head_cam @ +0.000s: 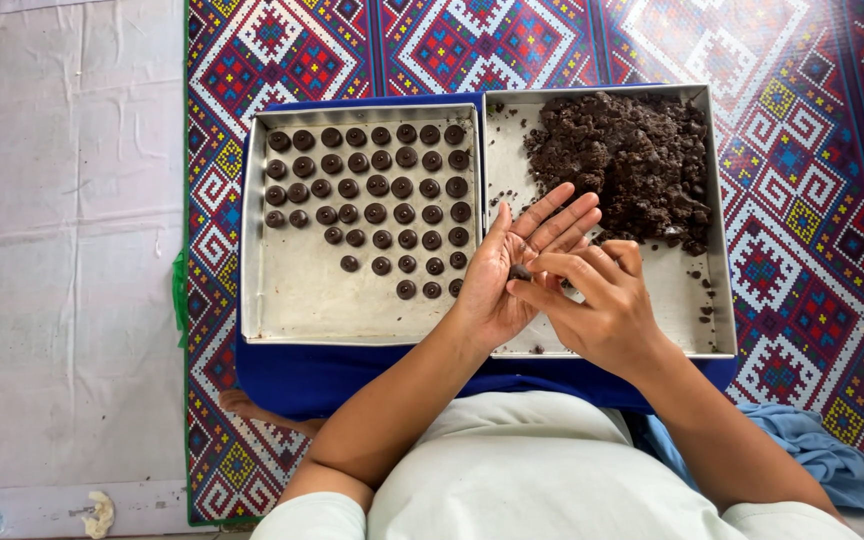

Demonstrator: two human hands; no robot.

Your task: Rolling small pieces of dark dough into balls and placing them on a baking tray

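**Rolling a Small Bit of Dark Dough**

A small dark dough piece [520,271] is sitting in the palm of the left hand [512,275]. That hand is lying open, palm up, with its fingers spread and pointing away from the body. The right hand [597,300] is curling over it, and its fingertips are pinching and pressing the little piece against the palm.

To do this well, I think the fingers should be pressing softly and turning the piece round, so it is getting smooth and is not cracking. The palm should be staying flat, so the piece is not rolling off.

Both hands are hovering over the near edge of the right metal tray [712,220]. At the far end of that tray, a big crumbly heap of dark dough [622,165] is lying, with a few loose crumbs nearer the hands.

Just left of that tray, touching it, the left metal tray [252,250] is holding rows of small round dark pieces [377,185]. A good new piece should be matching those in size.

Both trays are resting on a blue board [292,375], and under it a bright patterned mat [802,290] is spreading out.
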